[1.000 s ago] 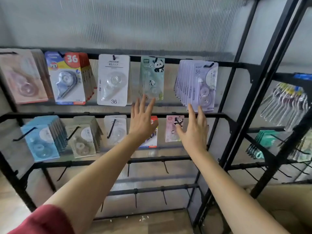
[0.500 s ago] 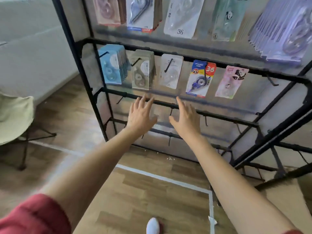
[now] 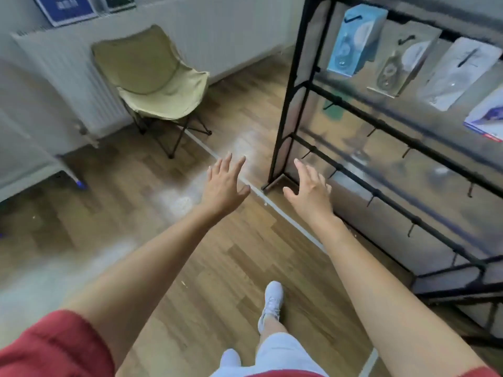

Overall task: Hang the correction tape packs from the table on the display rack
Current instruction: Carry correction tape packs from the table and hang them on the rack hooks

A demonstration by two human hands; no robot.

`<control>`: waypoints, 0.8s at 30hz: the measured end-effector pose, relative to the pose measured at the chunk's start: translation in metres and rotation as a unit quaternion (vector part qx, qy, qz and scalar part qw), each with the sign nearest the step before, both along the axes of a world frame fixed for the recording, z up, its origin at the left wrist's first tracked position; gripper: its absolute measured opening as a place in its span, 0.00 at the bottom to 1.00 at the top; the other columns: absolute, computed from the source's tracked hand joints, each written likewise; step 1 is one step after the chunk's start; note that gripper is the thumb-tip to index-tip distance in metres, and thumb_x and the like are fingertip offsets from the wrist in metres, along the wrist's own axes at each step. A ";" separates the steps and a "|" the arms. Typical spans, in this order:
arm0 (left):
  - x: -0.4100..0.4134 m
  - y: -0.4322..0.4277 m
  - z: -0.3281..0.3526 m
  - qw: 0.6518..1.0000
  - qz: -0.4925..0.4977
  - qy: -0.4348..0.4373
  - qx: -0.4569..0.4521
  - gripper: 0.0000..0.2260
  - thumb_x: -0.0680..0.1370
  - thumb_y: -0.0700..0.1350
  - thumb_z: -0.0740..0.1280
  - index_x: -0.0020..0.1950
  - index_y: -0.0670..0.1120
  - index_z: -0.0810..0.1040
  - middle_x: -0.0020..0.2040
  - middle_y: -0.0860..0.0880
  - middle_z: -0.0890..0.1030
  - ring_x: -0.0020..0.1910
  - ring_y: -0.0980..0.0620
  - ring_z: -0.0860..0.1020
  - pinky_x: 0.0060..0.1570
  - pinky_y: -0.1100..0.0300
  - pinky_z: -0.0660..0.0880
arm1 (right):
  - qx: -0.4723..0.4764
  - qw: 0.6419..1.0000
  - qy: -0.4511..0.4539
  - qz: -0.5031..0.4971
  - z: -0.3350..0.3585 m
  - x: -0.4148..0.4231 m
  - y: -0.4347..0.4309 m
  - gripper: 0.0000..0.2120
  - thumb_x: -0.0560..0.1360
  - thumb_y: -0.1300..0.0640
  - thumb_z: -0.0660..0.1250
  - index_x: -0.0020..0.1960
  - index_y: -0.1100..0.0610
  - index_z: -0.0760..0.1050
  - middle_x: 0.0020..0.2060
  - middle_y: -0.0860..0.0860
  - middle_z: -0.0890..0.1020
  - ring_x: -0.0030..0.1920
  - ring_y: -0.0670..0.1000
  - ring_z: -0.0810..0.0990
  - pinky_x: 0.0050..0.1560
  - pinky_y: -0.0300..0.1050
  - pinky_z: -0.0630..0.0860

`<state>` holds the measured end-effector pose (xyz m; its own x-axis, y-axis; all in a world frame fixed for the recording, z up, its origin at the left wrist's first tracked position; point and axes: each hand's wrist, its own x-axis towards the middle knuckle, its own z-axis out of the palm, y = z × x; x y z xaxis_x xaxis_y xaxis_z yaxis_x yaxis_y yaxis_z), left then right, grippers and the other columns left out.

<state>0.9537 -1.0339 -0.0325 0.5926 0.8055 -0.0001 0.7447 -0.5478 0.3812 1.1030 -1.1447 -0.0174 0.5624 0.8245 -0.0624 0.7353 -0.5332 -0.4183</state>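
Note:
The black display rack (image 3: 292,85) stands on my right, tilted in the view. Correction tape packs hang on its upper row: a blue stack (image 3: 353,42), a beige stack (image 3: 400,61), a clear white pack (image 3: 460,74) and part of a blue-red pack (image 3: 487,118). Its lower rails carry bare hooks (image 3: 371,198). My left hand (image 3: 224,183) is held out over the wooden floor, fingers spread and holding nothing. My right hand (image 3: 310,191) is spread in front of the rack's lower left corner and holds nothing. No table with loose packs shows in this view.
A beige folding chair (image 3: 155,85) stands against the white wall at the left. A white line (image 3: 272,205) runs across the wooden floor past the rack's foot. My white shoe (image 3: 270,303) steps forward below. A blue-tipped leg (image 3: 77,182) stands at the far left.
My view has swung left and down, away from the rack's front toward the floor and chair. Both hands have come away from the hanging packs, still spread and holding nothing.

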 end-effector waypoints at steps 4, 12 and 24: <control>-0.080 0.009 -0.002 0.995 0.101 0.004 -0.006 0.30 0.78 0.50 0.63 0.77 0.52 0.55 0.78 0.45 0.52 0.77 0.45 0.50 0.73 0.51 0.46 | -0.008 0.995 0.008 0.103 -0.004 -0.066 0.033 0.30 0.78 0.52 0.62 0.76 0.52 0.55 0.72 0.55 0.63 0.71 0.57 0.61 0.67 0.52 0.58; -0.214 0.024 -0.002 0.948 0.317 0.014 -0.014 0.30 0.78 0.51 0.62 0.77 0.52 0.54 0.78 0.46 0.52 0.77 0.46 0.51 0.74 0.51 0.47 | -0.029 0.951 0.015 0.307 -0.009 -0.176 0.126 0.32 0.77 0.50 0.62 0.77 0.52 0.53 0.73 0.55 0.63 0.71 0.57 0.61 0.69 0.53 0.59; -0.342 0.025 0.003 0.849 0.527 0.013 -0.036 0.30 0.79 0.52 0.62 0.78 0.51 0.53 0.78 0.47 0.52 0.76 0.46 0.51 0.73 0.52 0.50 | -0.052 0.867 -0.004 0.496 -0.011 -0.314 0.209 0.31 0.78 0.51 0.61 0.77 0.50 0.52 0.73 0.55 0.62 0.72 0.57 0.60 0.68 0.53 0.60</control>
